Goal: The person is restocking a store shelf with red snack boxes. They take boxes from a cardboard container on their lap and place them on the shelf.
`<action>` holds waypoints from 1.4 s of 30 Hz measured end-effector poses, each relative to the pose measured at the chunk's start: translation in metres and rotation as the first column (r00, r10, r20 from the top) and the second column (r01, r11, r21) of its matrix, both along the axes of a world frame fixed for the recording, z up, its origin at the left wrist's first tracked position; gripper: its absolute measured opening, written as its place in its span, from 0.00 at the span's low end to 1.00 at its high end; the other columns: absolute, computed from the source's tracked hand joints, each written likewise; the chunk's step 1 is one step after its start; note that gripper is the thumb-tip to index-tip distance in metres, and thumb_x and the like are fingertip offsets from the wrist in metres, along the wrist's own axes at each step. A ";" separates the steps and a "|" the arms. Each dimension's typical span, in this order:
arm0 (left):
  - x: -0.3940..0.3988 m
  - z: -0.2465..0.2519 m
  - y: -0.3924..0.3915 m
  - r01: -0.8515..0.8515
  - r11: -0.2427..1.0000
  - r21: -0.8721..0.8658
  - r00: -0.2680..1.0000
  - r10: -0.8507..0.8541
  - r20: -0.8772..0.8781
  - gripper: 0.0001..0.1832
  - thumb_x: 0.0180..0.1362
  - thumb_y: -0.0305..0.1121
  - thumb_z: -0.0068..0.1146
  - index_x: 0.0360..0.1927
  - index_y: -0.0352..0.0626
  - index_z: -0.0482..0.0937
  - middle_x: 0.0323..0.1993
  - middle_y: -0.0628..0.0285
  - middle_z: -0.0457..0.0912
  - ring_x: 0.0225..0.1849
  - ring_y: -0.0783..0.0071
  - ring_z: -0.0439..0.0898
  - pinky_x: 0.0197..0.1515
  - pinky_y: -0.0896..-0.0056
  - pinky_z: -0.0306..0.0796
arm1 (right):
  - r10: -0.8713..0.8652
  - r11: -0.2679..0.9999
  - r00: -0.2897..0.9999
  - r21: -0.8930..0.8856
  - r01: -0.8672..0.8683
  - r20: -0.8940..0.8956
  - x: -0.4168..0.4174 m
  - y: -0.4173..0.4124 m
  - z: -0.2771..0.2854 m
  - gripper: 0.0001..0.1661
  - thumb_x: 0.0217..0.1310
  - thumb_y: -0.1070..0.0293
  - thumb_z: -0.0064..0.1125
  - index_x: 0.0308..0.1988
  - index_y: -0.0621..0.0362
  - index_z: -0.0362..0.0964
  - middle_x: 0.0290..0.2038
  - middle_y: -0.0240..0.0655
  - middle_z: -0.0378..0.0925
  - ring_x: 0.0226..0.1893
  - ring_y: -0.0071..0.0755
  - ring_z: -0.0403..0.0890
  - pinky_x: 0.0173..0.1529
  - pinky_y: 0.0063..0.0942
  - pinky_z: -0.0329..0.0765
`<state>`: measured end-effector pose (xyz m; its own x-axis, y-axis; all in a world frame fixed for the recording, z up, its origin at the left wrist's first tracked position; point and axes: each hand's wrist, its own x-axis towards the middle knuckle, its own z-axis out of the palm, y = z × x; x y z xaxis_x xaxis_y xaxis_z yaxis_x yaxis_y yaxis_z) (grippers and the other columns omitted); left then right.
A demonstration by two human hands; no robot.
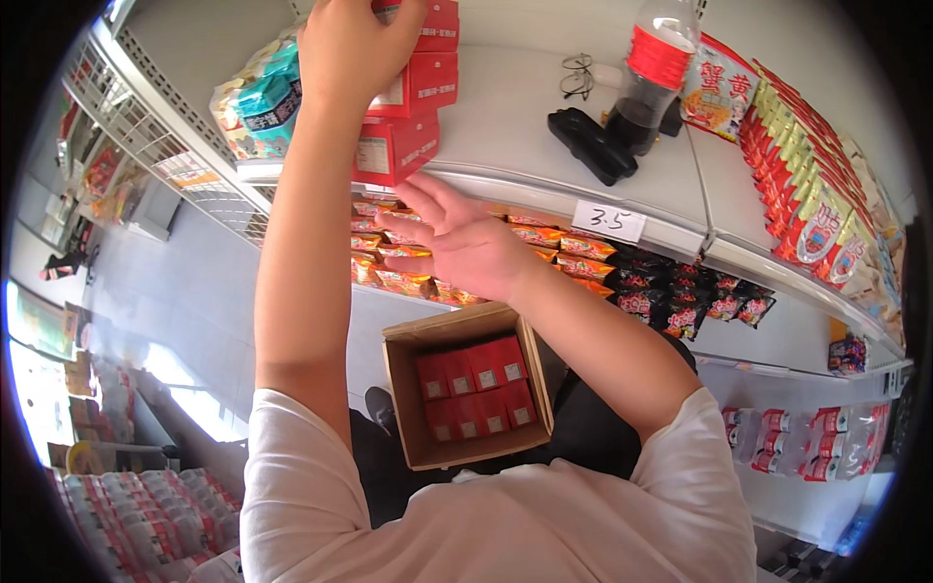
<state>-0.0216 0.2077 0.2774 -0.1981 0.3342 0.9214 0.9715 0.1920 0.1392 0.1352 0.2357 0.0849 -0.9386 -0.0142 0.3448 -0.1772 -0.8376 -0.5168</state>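
Three red boxes are stacked at the left of a white shelf [503, 109]. My left hand [357, 51] is at the top red box [439, 29], its thumb against the front; the other fingertips are cut off or hidden. Beneath it are the middle red box [435, 80] and the bottom red box [415, 146], which juts towards me. My right hand [466, 244] holds nothing, fingers spread, with the fingertips just below the bottom box; contact is unclear. Below my hands, an open cardboard carton [399, 415] contains several more red boxes [481, 355] in two rows.
Teal snack packs [266, 102] stand left of the stack. To the right are eyeglasses [576, 76], a black case [592, 146], a cola bottle [649, 80] and red snack packets [791, 175]. A handwritten price card [609, 221] hangs on the shelf edge, above orange packets [587, 248] and black packets [641, 280].
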 end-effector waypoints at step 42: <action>0.113 -0.301 -0.249 0.384 0.746 0.544 -0.510 -0.320 0.798 0.54 0.74 0.34 0.58 0.86 0.61 0.26 0.80 0.49 0.58 0.78 0.54 0.66 0.75 0.50 0.67 | -0.007 1.000 0.783 0.017 -0.004 0.622 0.087 -0.088 -0.112 0.38 0.81 0.43 0.46 0.74 0.58 0.59 0.71 0.41 0.70 0.68 0.36 0.73 0.71 0.39 0.72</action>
